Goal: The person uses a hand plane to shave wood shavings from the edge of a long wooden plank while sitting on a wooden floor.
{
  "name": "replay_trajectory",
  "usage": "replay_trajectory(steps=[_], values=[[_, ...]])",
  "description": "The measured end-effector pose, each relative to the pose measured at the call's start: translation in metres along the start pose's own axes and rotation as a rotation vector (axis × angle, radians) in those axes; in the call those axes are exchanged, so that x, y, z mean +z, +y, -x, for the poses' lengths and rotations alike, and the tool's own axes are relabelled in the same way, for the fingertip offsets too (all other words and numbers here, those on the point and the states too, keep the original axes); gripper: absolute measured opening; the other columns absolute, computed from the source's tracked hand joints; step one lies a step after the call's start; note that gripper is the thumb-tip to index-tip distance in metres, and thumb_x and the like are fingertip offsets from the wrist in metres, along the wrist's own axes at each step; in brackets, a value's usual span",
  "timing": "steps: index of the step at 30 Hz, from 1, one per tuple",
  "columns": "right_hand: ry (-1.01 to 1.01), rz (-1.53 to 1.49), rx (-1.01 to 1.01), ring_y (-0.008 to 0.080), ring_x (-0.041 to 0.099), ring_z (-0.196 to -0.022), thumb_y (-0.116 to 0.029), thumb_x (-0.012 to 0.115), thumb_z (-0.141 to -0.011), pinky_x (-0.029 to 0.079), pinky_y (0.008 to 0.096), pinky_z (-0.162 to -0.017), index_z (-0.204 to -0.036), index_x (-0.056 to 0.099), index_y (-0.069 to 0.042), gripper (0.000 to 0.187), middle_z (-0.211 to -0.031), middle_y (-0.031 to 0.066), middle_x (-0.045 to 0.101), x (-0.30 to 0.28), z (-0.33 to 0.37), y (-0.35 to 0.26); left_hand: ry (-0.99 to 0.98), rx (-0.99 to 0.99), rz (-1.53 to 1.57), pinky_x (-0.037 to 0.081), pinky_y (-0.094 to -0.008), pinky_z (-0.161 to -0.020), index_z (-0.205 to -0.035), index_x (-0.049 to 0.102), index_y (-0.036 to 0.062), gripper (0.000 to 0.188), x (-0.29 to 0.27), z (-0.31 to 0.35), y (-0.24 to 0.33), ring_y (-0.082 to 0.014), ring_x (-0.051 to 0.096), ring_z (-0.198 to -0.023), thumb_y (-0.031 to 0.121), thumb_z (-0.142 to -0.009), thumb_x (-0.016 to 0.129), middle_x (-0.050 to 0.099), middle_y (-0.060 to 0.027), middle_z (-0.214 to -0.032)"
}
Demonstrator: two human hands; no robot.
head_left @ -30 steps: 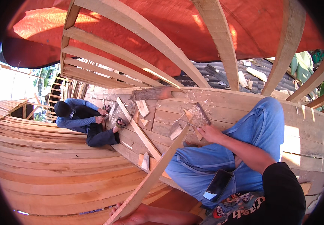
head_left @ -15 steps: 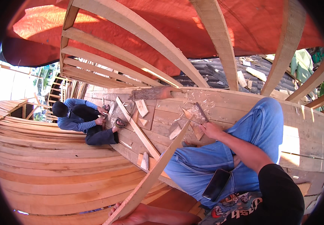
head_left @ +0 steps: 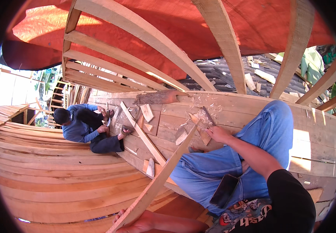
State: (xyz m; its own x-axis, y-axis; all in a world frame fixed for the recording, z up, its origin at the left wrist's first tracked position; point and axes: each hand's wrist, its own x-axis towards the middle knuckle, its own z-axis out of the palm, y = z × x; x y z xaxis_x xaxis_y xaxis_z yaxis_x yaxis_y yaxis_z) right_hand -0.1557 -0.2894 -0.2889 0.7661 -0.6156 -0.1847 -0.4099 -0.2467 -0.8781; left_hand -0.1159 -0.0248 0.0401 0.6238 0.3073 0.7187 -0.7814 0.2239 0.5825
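A long wooden strip (head_left: 158, 182) slants up from the lower edge toward the middle of the floor. My left hand (head_left: 133, 223) is closed around its lower end. Close to the strip's upper tip, my right hand (head_left: 218, 134) is closed on a thin blade-like tool, mostly hidden by the fist and seen nearly edge-on. A dark, narrow piece (head_left: 209, 116) lies just beyond the right hand. Around the tip lie wood offcuts (head_left: 181, 138) and pale shavings.
A phone (head_left: 224, 190) rests on my lap. Another person (head_left: 83, 124) sits at the left, handling a small piece. A loose board (head_left: 142, 134) and a bark-edged slab (head_left: 158, 97) lie on the plank floor (head_left: 315, 128). Curved wooden ribs (head_left: 224, 39) rise before a red tarp (head_left: 261, 23).
The strip's upper tip has shifted very slightly to the right. My hands stay almost in place. At the left, the other person has leaned a little rightward and their hands have moved.
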Motion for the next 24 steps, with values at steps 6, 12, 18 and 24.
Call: replay_trajectory(steps=[6, 12, 18, 24], values=[[-0.024, -0.025, -0.047, 0.0444, 0.06, -0.08, -0.042, 0.042, -0.095, 0.047, 0.0515, -0.072, -0.085, 0.062, 0.002, 0.049, -0.082, 0.0264, 0.063, 0.0, 0.008, -0.021, 0.13, 0.007, -0.058, 0.05, -0.0306, -0.079, -0.104, 0.055, 0.0044, 0.047, 0.004, 0.001, 0.004, -0.0183, 0.058, -0.09, 0.05, -0.091, 0.052, 0.059, -0.0113, -0.093], [-0.014, -0.013, -0.016, 0.0449, 0.06, -0.08, -0.043, 0.042, -0.094, 0.047, 0.0518, -0.074, -0.085, 0.062, 0.003, 0.051, -0.083, 0.0269, 0.063, 0.002, 0.007, -0.022, 0.185, -0.022, -0.074, 0.049, -0.0307, -0.081, -0.106, 0.054, 0.0046, 0.048, 0.007, 0.001, 0.004, -0.0185, 0.058, -0.091, 0.05, -0.091, 0.052, 0.059, -0.0109, -0.094], [-0.031, 0.012, 0.078, 0.0443, 0.061, -0.081, -0.045, 0.042, -0.094, 0.047, 0.0509, -0.074, -0.086, 0.062, 0.003, 0.053, -0.083, 0.027, 0.063, 0.001, -0.002, 0.002, 0.188, -0.002, -0.075, 0.049, -0.0294, -0.081, -0.106, 0.054, 0.0043, 0.05, 0.02, 0.005, 0.002, -0.0182, 0.059, -0.092, 0.052, -0.091, 0.05, 0.059, -0.0102, -0.093], [-0.065, -0.038, 0.129, 0.0431, 0.061, -0.086, -0.045, 0.041, -0.094, 0.047, 0.0503, -0.076, -0.091, 0.063, 0.002, 0.052, -0.087, 0.0272, 0.063, -0.008, -0.005, 0.0, 0.107, 0.01, -0.037, 0.049, -0.0295, -0.081, -0.107, 0.053, 0.0044, 0.051, 0.01, -0.001, 0.0, -0.0183, 0.06, -0.092, 0.053, -0.091, 0.049, 0.059, -0.0099, -0.093]])
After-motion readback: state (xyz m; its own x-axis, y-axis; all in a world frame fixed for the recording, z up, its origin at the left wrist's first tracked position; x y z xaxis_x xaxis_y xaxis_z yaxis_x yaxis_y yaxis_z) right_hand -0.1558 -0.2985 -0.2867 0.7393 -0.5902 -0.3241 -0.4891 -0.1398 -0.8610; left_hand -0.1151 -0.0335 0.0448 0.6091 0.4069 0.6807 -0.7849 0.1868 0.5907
